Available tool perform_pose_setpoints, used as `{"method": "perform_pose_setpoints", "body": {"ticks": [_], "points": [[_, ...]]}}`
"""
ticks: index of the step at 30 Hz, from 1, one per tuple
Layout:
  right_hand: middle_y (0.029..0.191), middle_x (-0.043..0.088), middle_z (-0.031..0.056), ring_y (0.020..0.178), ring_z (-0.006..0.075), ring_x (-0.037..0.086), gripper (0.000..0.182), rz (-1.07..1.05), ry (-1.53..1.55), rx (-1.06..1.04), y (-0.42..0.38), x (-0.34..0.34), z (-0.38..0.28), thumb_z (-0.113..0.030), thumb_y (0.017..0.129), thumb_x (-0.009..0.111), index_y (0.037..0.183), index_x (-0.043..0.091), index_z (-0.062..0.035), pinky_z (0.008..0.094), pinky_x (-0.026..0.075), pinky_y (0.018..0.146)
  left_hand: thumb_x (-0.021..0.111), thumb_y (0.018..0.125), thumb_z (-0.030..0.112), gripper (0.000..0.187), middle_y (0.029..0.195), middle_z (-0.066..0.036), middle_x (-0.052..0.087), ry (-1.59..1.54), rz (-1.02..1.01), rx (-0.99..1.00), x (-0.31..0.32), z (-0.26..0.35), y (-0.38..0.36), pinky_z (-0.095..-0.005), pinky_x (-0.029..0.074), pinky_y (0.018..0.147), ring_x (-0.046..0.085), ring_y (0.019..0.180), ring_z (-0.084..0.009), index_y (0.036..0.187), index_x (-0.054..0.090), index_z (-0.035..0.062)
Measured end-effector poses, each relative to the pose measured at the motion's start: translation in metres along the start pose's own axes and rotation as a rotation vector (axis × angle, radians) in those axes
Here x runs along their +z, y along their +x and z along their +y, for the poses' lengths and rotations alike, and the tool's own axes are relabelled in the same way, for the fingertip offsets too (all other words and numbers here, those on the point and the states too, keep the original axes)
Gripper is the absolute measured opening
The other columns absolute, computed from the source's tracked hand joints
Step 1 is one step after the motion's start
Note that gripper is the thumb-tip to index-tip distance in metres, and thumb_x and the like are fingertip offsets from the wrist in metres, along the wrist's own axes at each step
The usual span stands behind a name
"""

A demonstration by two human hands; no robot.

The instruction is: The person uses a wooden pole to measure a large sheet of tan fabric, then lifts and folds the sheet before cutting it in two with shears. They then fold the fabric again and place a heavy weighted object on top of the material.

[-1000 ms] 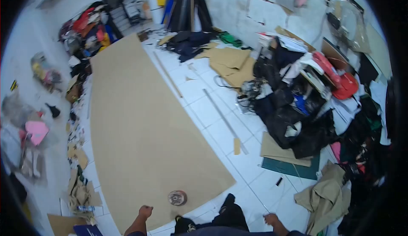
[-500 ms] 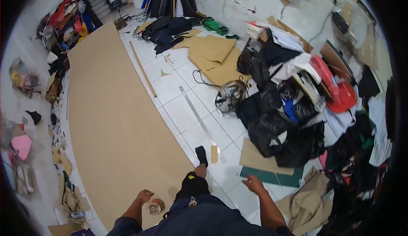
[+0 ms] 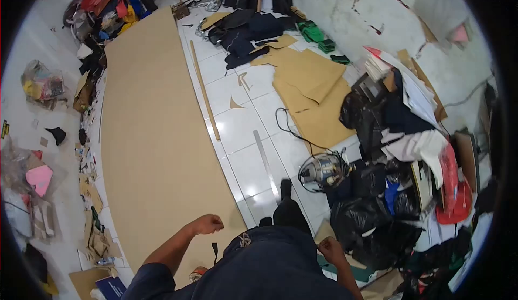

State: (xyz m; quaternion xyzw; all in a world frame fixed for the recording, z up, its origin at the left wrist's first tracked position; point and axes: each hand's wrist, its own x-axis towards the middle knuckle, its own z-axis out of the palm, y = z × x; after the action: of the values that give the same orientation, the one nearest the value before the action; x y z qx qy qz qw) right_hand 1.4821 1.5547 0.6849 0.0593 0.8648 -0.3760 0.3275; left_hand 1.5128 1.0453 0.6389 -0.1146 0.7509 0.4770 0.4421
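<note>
A large brown sheet [image 3: 156, 127] lies flat along the tile floor. My left hand [image 3: 208, 224] hangs above its near end, empty, with the fingers loosely bent and apart. Below that forearm a round roll with a reddish rim [image 3: 198, 273] sits on the sheet, partly covered by my shirt. Beside my right hip, my right hand [image 3: 331, 250] hangs over a dark green board [image 3: 362, 272]; its fingers are loosely bent and nothing shows in them. A long metal ruler [image 3: 265, 162] lies on the tiles ahead of my dark-socked foot [image 3: 286, 187].
A corded metal power tool [image 3: 326, 170] stands on the floor at right, beside black plastic bags [image 3: 372, 219] and piled scraps. A thin wooden strip [image 3: 204, 92] lies along the sheet. Brown paper pieces [image 3: 313, 95] and dark cloth [image 3: 243, 32] lie farther back.
My view has shifted, and I have moved forward along the sheet's right side. My left hand has risen and moved right, away from the roll. My right hand is now closer to my hip.
</note>
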Motion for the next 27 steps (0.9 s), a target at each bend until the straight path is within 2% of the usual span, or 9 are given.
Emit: {"method": "perform_pose_setpoints", "body": {"ticks": [3, 4, 5, 10, 13, 15, 17, 22, 27], "points": [[0.080, 0.069, 0.0113, 0.074, 0.0174, 0.066, 0.023, -0.249, 0.066, -0.014, 0.064, -0.048, -0.061, -0.020, 0.085, 0.070, 0.093, 0.067, 0.0010, 0.0323, 0.051, 0.066, 0.058, 0.085, 0.030, 0.032, 0.089, -0.008, 0.069, 0.081, -0.239, 0.195, -0.035, -0.030, 0.024, -0.0375, 0.051, 0.074, 0.064, 0.085, -0.0207, 0.096, 0.071, 0.0029], [0.082, 0.069, 0.0118, 0.075, 0.0169, 0.066, 0.024, -0.305, -0.002, 0.029, 0.087, -0.067, -0.085, -0.021, 0.086, 0.069, 0.094, 0.067, 0.0015, 0.0322, 0.051, 0.066, 0.058, 0.084, 0.029, 0.032, 0.092, -0.008, 0.070, 0.078, -0.285, -0.082, -0.039, 0.007, 0.016, -0.0364, 0.051, 0.077, 0.064, 0.086, -0.0207, 0.100, 0.071, 0.0039], [0.084, 0.069, 0.0122, 0.075, 0.0164, 0.066, 0.025, -0.367, -0.075, 0.080, 0.109, -0.087, -0.109, -0.021, 0.088, 0.067, 0.095, 0.067, 0.0020, 0.0322, 0.052, 0.067, 0.059, 0.084, 0.028, 0.031, 0.095, -0.008, 0.070, 0.019, -0.358, -0.124, -0.039, 0.011, 0.022, -0.0349, 0.050, 0.079, 0.064, 0.088, -0.0193, 0.101, 0.071, 0.0047], [0.076, 0.061, 0.0016, 0.063, 0.0114, 0.058, 0.017, -0.604, -0.016, -0.221, 0.231, -0.144, -0.135, -0.016, 0.089, 0.064, 0.099, 0.065, -0.0037, 0.0298, 0.047, 0.056, 0.065, 0.075, 0.015, 0.034, 0.096, -0.007, 0.070, -0.045, -0.176, -0.032, -0.040, 0.087, 0.026, -0.0344, 0.049, 0.083, 0.063, 0.092, -0.0186, 0.108, 0.069, 0.0062], [0.070, 0.050, -0.0038, 0.056, 0.0091, 0.049, 0.009, -0.742, 0.333, 0.202, 0.277, -0.165, -0.171, -0.009, 0.090, 0.060, 0.099, 0.063, -0.0078, 0.0272, 0.040, 0.049, 0.065, 0.072, 0.009, 0.039, 0.101, -0.009, 0.069, -0.411, -0.175, -0.079, -0.053, 0.084, 0.042, -0.0361, 0.048, 0.087, 0.061, 0.096, -0.0194, 0.111, 0.065, 0.0046], [0.082, 0.061, 0.0006, 0.070, 0.0112, 0.057, 0.014, -0.825, -0.190, 0.020, 0.306, -0.173, -0.233, -0.009, 0.092, 0.059, 0.104, 0.064, -0.0044, 0.0272, 0.046, 0.059, 0.070, 0.076, 0.013, 0.043, 0.107, -0.008, 0.067, -0.431, -0.164, -0.017, -0.079, 0.114, 0.044, -0.0366, 0.049, 0.088, 0.061, 0.099, -0.0205, 0.117, 0.062, 0.0051], [0.082, 0.060, 0.0022, 0.071, 0.0115, 0.056, 0.015, -0.881, -0.245, 0.067, 0.342, -0.172, -0.225, -0.004, 0.083, 0.060, 0.098, 0.062, -0.0059, 0.0276, 0.045, 0.060, 0.077, 0.074, 0.024, 0.055, 0.105, -0.012, 0.067, -0.301, 0.041, 0.009, -0.112, 0.136, 0.048, -0.0333, 0.050, 0.081, 0.061, 0.098, -0.0205, 0.121, 0.059, 0.0025], [0.080, 0.059, 0.0055, 0.070, 0.0154, 0.055, 0.017, -0.726, -0.046, 0.257, 0.400, -0.145, -0.261, -0.007, 0.077, 0.064, 0.094, 0.062, -0.0066, 0.0315, 0.045, 0.063, 0.065, 0.077, 0.010, 0.032, 0.105, -0.011, 0.066, -0.497, 0.154, -0.128, -0.186, 0.140, 0.059, -0.0368, 0.051, 0.077, 0.064, 0.092, -0.0258, 0.107, 0.058, 0.0017], [0.084, 0.064, 0.0106, 0.073, 0.0217, 0.061, 0.022, -0.650, -0.131, 0.033, 0.433, -0.120, -0.318, -0.011, 0.076, 0.067, 0.097, 0.064, -0.0061, 0.0346, 0.048, 0.067, 0.061, 0.080, 0.008, 0.026, 0.093, -0.009, 0.066, -0.387, 0.218, -0.267, -0.260, 0.146, 0.055, -0.0339, 0.050, 0.073, 0.063, 0.085, -0.0220, 0.105, 0.058, 0.0030]]}}
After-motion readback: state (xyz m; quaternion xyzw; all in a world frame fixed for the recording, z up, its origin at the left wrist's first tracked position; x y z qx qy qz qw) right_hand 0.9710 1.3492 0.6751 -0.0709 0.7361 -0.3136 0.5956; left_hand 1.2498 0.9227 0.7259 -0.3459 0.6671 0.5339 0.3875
